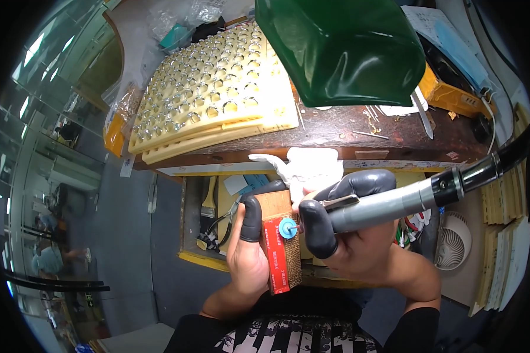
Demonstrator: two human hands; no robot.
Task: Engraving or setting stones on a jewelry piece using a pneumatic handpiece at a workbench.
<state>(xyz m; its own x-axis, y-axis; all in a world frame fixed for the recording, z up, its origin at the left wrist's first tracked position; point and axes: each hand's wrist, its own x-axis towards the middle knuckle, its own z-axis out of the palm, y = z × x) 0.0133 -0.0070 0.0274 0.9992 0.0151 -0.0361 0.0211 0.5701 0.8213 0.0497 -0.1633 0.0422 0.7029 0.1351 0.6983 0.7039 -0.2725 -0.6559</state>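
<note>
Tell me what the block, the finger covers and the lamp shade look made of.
Block: likely wood, bare tan top, red printed side, coarse brown face. Finger covers: matte dark grey, probably rubber, snug on the fingertips. Lamp shade: glossy green, glass or enamel; bright reflections, hard to tell which.

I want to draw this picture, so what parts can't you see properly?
Head view only:
- Top of the yellow tray: covered by the green lamp shade.
- Inside the drawer: blocked by the left hand and the block.
- Tip of the grinding tool in the right hand: too small behind its blue disc.
- Room at the left: blurred, bent by the lens.
</note>
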